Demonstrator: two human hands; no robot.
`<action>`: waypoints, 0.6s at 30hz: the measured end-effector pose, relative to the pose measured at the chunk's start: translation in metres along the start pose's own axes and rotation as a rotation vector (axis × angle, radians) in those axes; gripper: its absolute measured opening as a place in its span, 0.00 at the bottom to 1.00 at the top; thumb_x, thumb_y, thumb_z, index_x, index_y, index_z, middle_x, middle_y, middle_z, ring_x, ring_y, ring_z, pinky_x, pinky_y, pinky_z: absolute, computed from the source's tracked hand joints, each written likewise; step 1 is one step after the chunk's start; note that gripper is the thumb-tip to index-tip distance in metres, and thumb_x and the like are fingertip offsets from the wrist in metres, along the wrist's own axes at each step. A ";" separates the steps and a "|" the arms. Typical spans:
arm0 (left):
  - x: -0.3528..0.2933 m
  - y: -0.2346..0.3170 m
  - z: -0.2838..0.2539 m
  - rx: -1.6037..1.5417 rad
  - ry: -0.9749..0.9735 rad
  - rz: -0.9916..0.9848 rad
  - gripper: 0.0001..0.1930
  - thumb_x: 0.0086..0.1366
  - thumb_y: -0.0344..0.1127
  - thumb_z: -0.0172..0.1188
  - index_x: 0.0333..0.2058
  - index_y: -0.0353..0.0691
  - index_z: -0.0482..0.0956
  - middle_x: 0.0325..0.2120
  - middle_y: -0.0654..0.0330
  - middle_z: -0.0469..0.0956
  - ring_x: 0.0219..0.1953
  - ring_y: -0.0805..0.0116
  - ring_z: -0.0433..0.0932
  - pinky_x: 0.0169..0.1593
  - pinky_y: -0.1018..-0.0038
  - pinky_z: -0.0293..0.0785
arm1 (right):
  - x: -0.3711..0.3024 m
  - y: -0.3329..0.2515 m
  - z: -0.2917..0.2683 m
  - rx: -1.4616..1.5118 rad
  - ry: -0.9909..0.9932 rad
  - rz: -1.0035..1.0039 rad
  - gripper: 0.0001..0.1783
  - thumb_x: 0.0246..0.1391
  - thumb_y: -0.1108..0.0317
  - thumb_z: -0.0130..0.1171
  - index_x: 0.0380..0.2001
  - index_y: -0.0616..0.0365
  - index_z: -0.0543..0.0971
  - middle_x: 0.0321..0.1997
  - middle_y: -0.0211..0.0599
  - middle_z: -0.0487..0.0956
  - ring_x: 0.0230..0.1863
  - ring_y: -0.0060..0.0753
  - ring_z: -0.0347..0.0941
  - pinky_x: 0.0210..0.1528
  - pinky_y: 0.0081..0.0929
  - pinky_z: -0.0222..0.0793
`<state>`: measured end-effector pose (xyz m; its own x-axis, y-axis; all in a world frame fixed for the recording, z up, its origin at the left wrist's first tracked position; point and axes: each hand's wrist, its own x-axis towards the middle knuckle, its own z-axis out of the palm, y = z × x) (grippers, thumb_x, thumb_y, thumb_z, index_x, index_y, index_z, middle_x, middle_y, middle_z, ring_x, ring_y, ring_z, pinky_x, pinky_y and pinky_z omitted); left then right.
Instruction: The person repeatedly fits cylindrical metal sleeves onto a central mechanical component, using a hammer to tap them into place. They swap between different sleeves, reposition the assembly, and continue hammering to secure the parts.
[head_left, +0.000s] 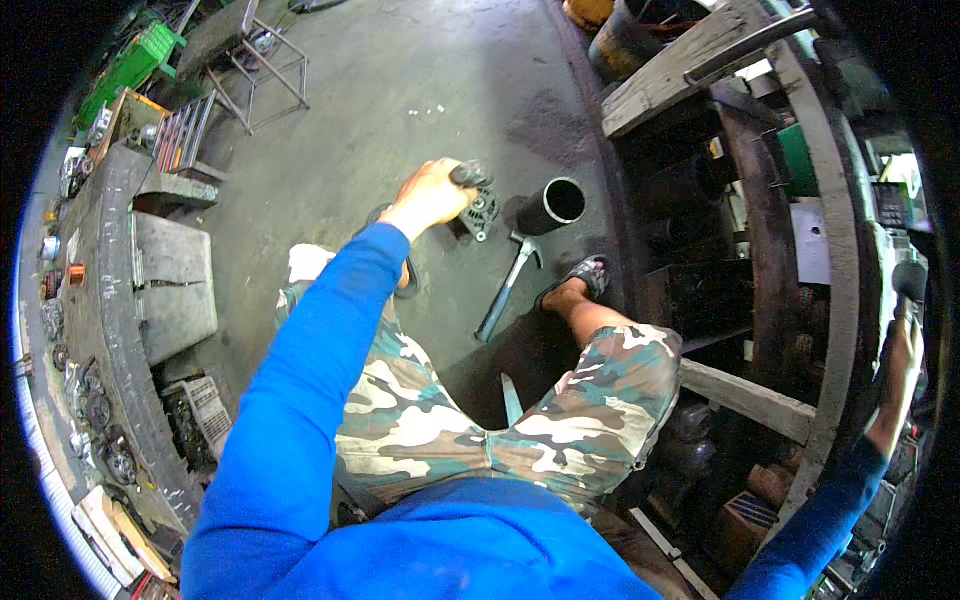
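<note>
Out ahead of me, my left hand (432, 194) is closed over a dark, rounded metal part. It looks like part of an alternator; the fingers hide much of it. Just below the hand is a round metal housing with slots (482, 213), resembling an alternator end cover. To its right, an open-ended dark pipe (562, 203) stands on the floor. A claw hammer (508, 285) with a dark grip lies between my feet. My right hand (905, 335) reaches far right, beside a dark rounded object (909, 281); its fingers are too unclear to read.
Right of me stands a wooden workbench frame (835, 260) with cluttered shelves beneath. Left, another bench (115, 300) carries loose metal parts, with a grey bin (172, 285) beside it. A metal-legged stool (275, 70) is far left. A flat pale strip (511, 400) lies between my legs.
</note>
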<state>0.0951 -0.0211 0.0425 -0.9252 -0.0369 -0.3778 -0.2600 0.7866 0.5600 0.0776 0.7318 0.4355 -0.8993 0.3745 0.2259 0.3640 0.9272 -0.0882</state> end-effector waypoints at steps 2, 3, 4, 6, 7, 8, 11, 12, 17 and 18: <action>0.016 0.001 0.010 0.130 -0.034 -0.040 0.20 0.62 0.45 0.67 0.51 0.47 0.87 0.48 0.49 0.87 0.54 0.48 0.84 0.58 0.56 0.79 | -0.071 -0.049 -0.002 0.629 -0.134 0.119 0.33 0.71 0.41 0.54 0.60 0.61 0.77 0.40 0.35 0.81 0.38 0.32 0.79 0.40 0.31 0.76; 0.024 -0.004 0.015 0.159 -0.098 -0.015 0.19 0.63 0.40 0.65 0.51 0.43 0.87 0.49 0.46 0.86 0.55 0.46 0.84 0.58 0.56 0.80 | -0.103 -0.086 0.008 0.903 -0.283 0.084 0.33 0.71 0.42 0.55 0.63 0.59 0.76 0.41 0.29 0.80 0.37 0.25 0.78 0.39 0.26 0.76; 0.033 -0.010 0.020 0.203 -0.129 -0.012 0.18 0.63 0.39 0.64 0.51 0.41 0.86 0.49 0.45 0.86 0.55 0.46 0.84 0.58 0.56 0.80 | -0.128 -0.130 0.027 1.125 -0.351 0.139 0.34 0.70 0.42 0.57 0.64 0.60 0.74 0.43 0.30 0.80 0.37 0.27 0.78 0.38 0.25 0.77; 0.051 -0.027 0.035 0.282 -0.193 -0.013 0.18 0.63 0.36 0.62 0.51 0.38 0.86 0.50 0.43 0.85 0.55 0.45 0.84 0.58 0.56 0.81 | -0.176 -0.221 0.076 1.277 -0.519 0.142 0.37 0.68 0.41 0.58 0.65 0.61 0.71 0.47 0.36 0.79 0.38 0.31 0.79 0.39 0.26 0.79; 0.057 -0.036 0.044 0.267 -0.232 0.005 0.19 0.64 0.34 0.61 0.51 0.35 0.85 0.50 0.42 0.85 0.55 0.45 0.84 0.58 0.56 0.81 | -0.199 -0.265 0.106 1.371 -0.579 0.150 0.38 0.67 0.40 0.58 0.66 0.61 0.70 0.49 0.40 0.80 0.38 0.33 0.80 0.39 0.26 0.80; 0.062 -0.045 0.053 0.263 -0.245 0.010 0.19 0.64 0.34 0.61 0.52 0.36 0.85 0.50 0.42 0.85 0.55 0.45 0.84 0.58 0.55 0.81 | -0.216 -0.307 0.141 1.506 -0.656 0.161 0.36 0.68 0.42 0.59 0.65 0.61 0.72 0.46 0.41 0.80 0.38 0.35 0.80 0.40 0.28 0.80; 0.079 -0.060 0.076 0.255 -0.267 -0.024 0.19 0.65 0.32 0.59 0.53 0.40 0.85 0.50 0.44 0.85 0.54 0.45 0.84 0.57 0.55 0.82 | -0.245 -0.400 0.240 1.272 -0.743 0.201 0.27 0.66 0.55 0.66 0.61 0.59 0.77 0.39 0.42 0.84 0.40 0.36 0.81 0.44 0.36 0.79; 0.086 -0.063 0.082 0.272 -0.288 -0.030 0.18 0.65 0.32 0.58 0.53 0.41 0.84 0.51 0.45 0.85 0.54 0.45 0.84 0.57 0.54 0.82 | -0.246 -0.418 0.269 1.136 -0.854 0.164 0.26 0.63 0.61 0.68 0.60 0.60 0.78 0.42 0.42 0.85 0.43 0.36 0.82 0.48 0.36 0.78; 0.116 -0.075 0.107 0.276 -0.335 -0.070 0.17 0.65 0.38 0.59 0.52 0.45 0.84 0.48 0.46 0.86 0.53 0.43 0.84 0.55 0.51 0.82 | -0.258 -0.442 0.390 0.915 -0.789 -0.074 0.24 0.55 0.73 0.71 0.56 0.63 0.82 0.53 0.43 0.87 0.51 0.32 0.82 0.59 0.31 0.74; 0.120 -0.078 0.110 0.243 -0.330 -0.086 0.17 0.64 0.40 0.61 0.51 0.45 0.85 0.47 0.45 0.86 0.52 0.42 0.84 0.55 0.51 0.81 | -0.257 -0.435 0.402 0.764 -0.885 -0.034 0.24 0.54 0.72 0.70 0.55 0.64 0.83 0.53 0.46 0.87 0.51 0.34 0.83 0.59 0.33 0.74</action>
<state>0.0344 -0.0190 -0.1279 -0.7544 0.0597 -0.6537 -0.2228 0.9134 0.3406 0.0531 0.2328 0.0258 -0.8702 -0.0585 -0.4891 0.3674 0.5844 -0.7235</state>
